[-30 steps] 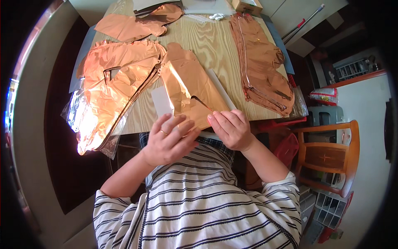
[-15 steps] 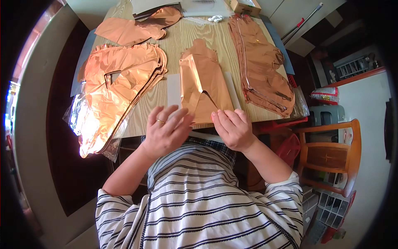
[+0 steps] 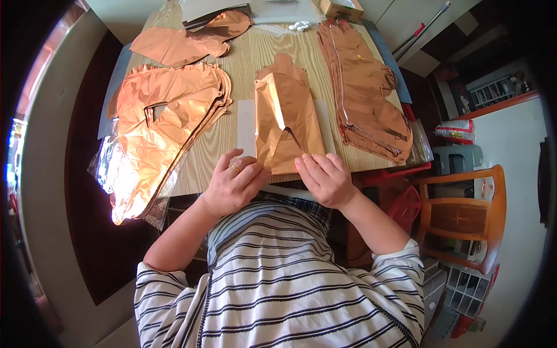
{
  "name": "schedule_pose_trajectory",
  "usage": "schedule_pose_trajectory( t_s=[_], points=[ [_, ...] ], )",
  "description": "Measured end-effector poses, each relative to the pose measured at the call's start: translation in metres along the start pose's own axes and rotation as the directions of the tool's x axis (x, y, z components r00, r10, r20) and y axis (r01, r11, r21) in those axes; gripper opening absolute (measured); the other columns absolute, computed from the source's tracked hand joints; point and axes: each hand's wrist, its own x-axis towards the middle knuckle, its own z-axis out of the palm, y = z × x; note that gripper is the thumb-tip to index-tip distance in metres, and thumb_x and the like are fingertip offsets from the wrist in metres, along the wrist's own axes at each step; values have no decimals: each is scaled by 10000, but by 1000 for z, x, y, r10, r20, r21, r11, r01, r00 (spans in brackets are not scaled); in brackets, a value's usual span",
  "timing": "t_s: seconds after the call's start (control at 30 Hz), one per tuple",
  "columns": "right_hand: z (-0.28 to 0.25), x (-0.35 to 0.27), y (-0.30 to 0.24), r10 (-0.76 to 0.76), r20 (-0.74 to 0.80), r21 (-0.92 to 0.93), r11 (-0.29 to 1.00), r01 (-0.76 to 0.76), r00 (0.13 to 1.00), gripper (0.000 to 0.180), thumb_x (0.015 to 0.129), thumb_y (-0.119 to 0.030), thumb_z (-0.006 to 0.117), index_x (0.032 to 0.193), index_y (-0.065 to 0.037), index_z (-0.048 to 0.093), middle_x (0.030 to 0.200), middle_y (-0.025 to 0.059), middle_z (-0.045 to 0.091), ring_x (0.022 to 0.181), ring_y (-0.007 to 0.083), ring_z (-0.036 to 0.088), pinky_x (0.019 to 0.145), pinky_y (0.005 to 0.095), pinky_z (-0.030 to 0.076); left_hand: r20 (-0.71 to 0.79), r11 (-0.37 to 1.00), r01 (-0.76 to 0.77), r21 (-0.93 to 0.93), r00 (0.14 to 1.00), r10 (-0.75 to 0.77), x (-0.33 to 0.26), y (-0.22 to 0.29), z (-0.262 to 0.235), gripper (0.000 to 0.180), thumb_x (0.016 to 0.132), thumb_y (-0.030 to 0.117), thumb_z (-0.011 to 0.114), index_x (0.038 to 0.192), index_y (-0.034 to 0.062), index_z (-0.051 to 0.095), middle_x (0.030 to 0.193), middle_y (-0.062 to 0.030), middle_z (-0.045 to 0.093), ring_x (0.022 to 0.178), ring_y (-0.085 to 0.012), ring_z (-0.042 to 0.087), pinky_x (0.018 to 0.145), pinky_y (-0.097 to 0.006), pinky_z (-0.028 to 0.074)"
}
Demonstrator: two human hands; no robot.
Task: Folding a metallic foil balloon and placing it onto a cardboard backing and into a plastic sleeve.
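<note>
A flat, folded copper-coloured foil balloon (image 3: 299, 107) lies in front of me, with a narrow tab at its far end and a dark slit opening near its lower part. White card or paper (image 3: 246, 124) shows under it on both sides. With fingers bent and pressed together, my left hand (image 3: 234, 182) pinches the balloon's near left corner. My right hand (image 3: 326, 180) grips its near edge on the right between thumb and fingertips. The fingertips partly hide that near edge.
Stacks of similar foil balloons lie at left (image 3: 156, 116) and right (image 3: 365, 87), with another foil piece (image 3: 180, 43) at far left. Small white items (image 3: 300, 26) and a cardboard box (image 3: 342, 8) are at the back. A wooden chair (image 3: 458, 217) stands at right.
My left hand has come down onto the balloon's near left corner, its fingers drawing together. The right hand stays almost in place on the near edge.
</note>
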Motion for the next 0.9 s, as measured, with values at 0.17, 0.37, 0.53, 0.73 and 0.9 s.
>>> schedule_pose_trajectory(
  t_s=[0.17,0.37,0.53,0.73,0.9],
  points=[
    [3,6,10,-19,-33,-12,1000,19,999,295,847,-114,647,1098,31,705,1031,141,696,914,246,663,787,361,520,-7,1000,-5,1,1000,5,-3,-9,6,307,762,136,720,1057,54,719,981,-36,627,924,-196,646,938,-452,511],
    [-3,-10,20,37,63,-1,999,-37,997,300,871,-101,645,1121,59,687,1074,184,689,973,287,672,806,372,542,108,998,29,-48,994,-24,-7,-8,3,341,777,128,697,1107,43,713,1024,-47,638,990,-220,650,957,-478,516],
    [-9,-13,19,60,127,1,998,-61,990,311,878,-95,637,1138,72,674,1123,205,679,1009,304,663,820,380,541,194,987,106,-120,978,-82,-10,-5,1,357,792,112,665,1139,40,712,1074,-55,643,1053,-245,650,1020,-506,501],
    [-20,-14,3,170,358,-23,985,-174,918,436,885,-59,575,1285,113,574,1290,263,609,1190,401,592,1053,474,468,247,972,186,-146,958,-146,-18,7,-4,407,747,38,668,1151,18,706,1177,-101,644,1163,-290,630,1058,-514,489],
    [-31,7,-32,311,444,27,933,-359,841,610,891,-141,597,1462,18,456,1442,303,478,1301,490,486,1134,610,349,172,962,183,-202,974,-149,-22,6,-1,420,734,45,676,1151,0,697,1188,-131,638,1159,-297,626,1045,-472,505]
  ],
)
